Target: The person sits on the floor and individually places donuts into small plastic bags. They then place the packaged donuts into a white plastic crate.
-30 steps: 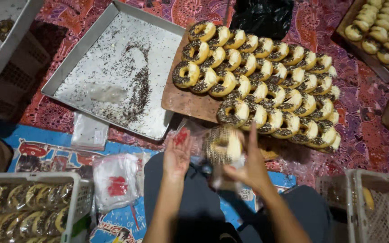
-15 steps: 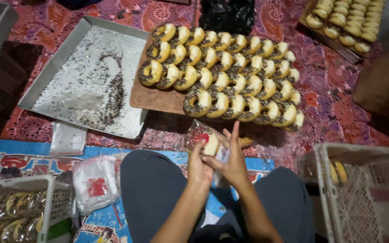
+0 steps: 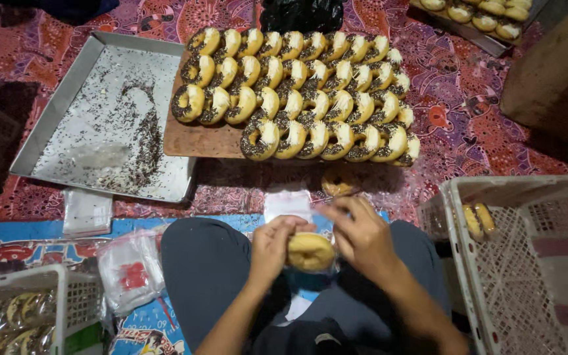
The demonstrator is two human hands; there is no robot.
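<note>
A doughnut inside a clear plastic bag sits between my two hands, just above my lap. My left hand grips the bag's left side. My right hand pinches the bag's top and right side. Beyond them a wooden board carries rows of several doughnuts topped with chocolate sprinkles and white shreds. One wrapped doughnut lies on the patterned cloth just in front of the board.
A metal tray scattered with sprinkles lies at the left. Empty clear bags and a bag bundle sit near my left knee. A white crate at the right holds packed doughnuts; another crate is at lower left.
My hands have drawn back toward my lap with the bagged doughnut, and both now close around it. The view has tilted and shifted right.
</note>
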